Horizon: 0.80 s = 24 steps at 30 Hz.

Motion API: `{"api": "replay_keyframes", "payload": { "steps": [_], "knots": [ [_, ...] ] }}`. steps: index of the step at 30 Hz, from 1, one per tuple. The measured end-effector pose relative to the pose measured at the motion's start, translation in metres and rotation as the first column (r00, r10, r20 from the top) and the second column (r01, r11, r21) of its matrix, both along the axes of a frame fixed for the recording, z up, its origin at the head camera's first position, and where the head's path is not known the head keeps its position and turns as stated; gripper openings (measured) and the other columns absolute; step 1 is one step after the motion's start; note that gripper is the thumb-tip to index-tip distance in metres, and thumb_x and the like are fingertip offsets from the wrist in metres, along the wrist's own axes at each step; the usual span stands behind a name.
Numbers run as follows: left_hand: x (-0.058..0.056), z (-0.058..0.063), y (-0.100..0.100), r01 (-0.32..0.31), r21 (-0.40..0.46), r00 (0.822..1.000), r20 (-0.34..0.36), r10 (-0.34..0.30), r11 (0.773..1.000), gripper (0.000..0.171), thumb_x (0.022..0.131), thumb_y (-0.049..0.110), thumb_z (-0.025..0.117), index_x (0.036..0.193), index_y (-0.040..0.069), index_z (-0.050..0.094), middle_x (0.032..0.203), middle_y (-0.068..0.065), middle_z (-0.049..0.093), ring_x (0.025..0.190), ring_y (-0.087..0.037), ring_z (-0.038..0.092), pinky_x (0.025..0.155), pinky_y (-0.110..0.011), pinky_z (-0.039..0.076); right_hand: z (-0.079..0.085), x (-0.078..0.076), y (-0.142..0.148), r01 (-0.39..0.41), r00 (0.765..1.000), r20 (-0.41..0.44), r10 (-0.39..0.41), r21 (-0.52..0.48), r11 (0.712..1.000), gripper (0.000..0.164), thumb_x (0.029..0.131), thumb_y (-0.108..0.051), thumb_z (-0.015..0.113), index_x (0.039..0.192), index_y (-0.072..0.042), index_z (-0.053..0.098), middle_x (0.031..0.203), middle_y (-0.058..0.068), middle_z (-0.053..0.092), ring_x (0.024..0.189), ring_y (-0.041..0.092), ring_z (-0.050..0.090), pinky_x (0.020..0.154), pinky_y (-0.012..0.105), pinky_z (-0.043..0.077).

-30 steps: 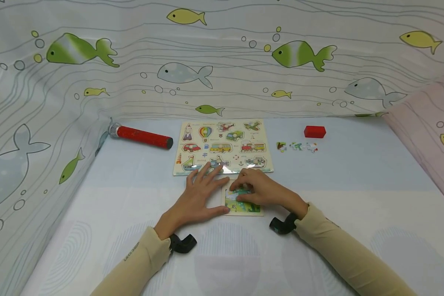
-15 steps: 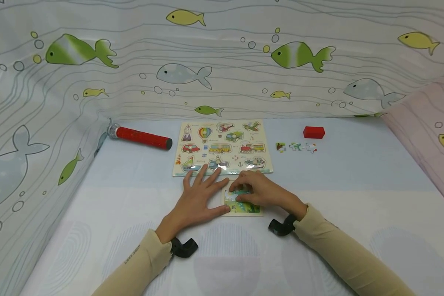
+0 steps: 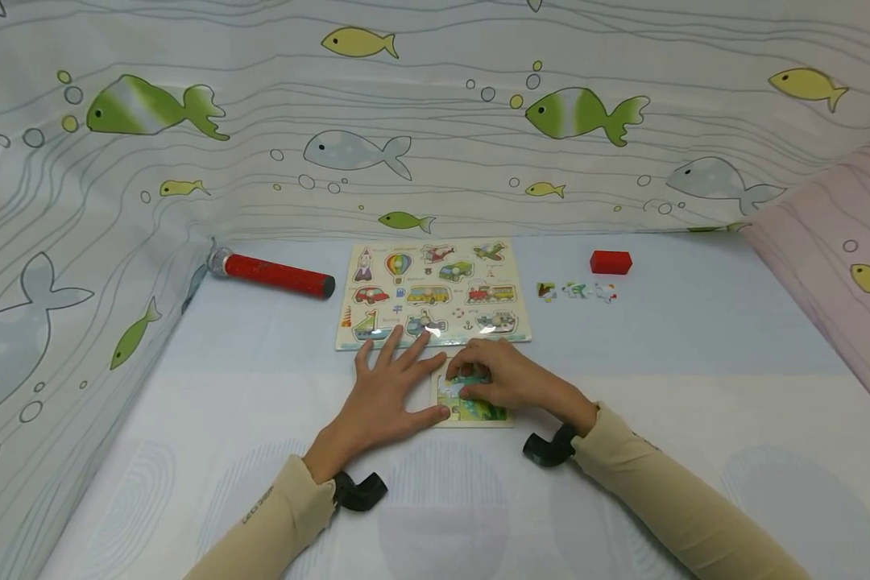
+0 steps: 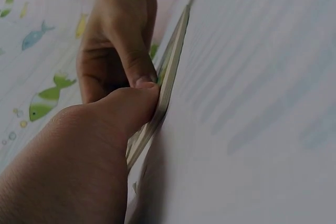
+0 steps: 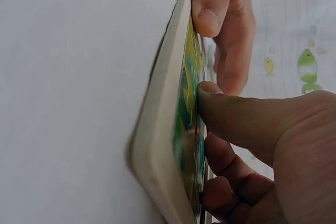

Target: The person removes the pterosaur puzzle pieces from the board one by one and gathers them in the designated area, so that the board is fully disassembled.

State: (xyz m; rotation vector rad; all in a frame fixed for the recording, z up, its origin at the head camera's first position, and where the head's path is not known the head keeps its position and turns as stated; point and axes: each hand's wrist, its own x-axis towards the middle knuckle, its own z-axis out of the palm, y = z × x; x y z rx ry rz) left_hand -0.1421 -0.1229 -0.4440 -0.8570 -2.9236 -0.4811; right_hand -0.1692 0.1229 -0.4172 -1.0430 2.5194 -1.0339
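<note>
A small jigsaw puzzle in a pale wooden frame (image 3: 507, 424) lies before me, its picture green and yellow. My left hand (image 3: 387, 395) is spread at its left side, thumb on the lower left corner and forefinger near the upper one. The other left fingertips reach the lower edge of a larger vehicle puzzle board (image 3: 464, 343). Curled over the small puzzle's upper part, my right hand (image 3: 507, 374) pinches a puzzle piece (image 3: 476, 377) down against the picture, mostly hidden by the fingers. The right wrist view shows the right thumb (image 5: 210, 90) and fingertips touching the puzzle surface (image 5: 186, 114).
Several loose jigsaw pieces (image 3: 576, 291) lie in a row right of the vehicle board, with a red block (image 3: 611, 262) behind them. At the back left is a red tube (image 3: 275, 274) with a silver end. A fish-patterned cloth (image 3: 449, 153) rises behind the table.
The view has tilted slightly, so everything sits a little lower. Both hands keep nearly the same places on the small puzzle, the right fingers shifting only slightly.
</note>
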Motion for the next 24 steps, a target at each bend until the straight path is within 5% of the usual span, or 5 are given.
{"api": "replay_keyframes", "payload": {
  "steps": [24],
  "knots": [
    [-0.0011,-0.0003,-0.0008,0.005,0.000,1.000,-0.007,-0.005,1.000,0.075,0.088,0.071,0.059,0.152,0.033,0.048,0.170,0.002,0.027,0.159,-0.037,0.013,0.116,-0.071,0.006,-0.0036,-0.0051,-0.0002,-0.054,0.998,0.029,0.058,-0.116,0.992,0.009,0.095,-0.010,0.071,0.104,-0.014,0.069,0.093,-0.004,0.068,0.074,0.009,0.053,0.068,0.024,0.048]
  ]
}}
